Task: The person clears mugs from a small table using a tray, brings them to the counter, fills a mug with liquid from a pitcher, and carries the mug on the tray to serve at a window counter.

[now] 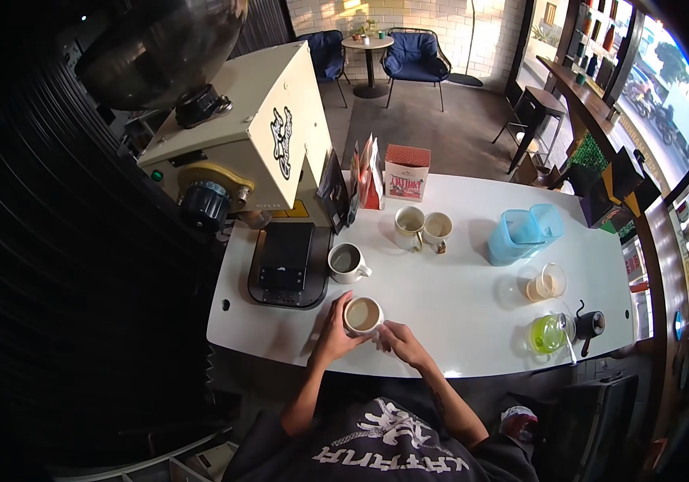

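Note:
A white ceramic cup (363,316) is near the front edge of the white table, its pale inside facing up. My left hand (335,336) curls around the cup's left side. At its lower right, my right hand (403,344) has its fingers closed at the handle, which they mostly hide. Just beyond stands another white cup (347,261) with a grey inside and its handle to the right. Left of that cup, a black scale (286,255) sits on a dark tray under the cream coffee grinder (236,136).
Two more cups (410,227) stand together farther back, near a red-topped box (406,173). On the right are blue plastic pitchers (513,239), a glass with pale contents (547,283), a container of green liquid (547,333) and a small black kettle (591,324).

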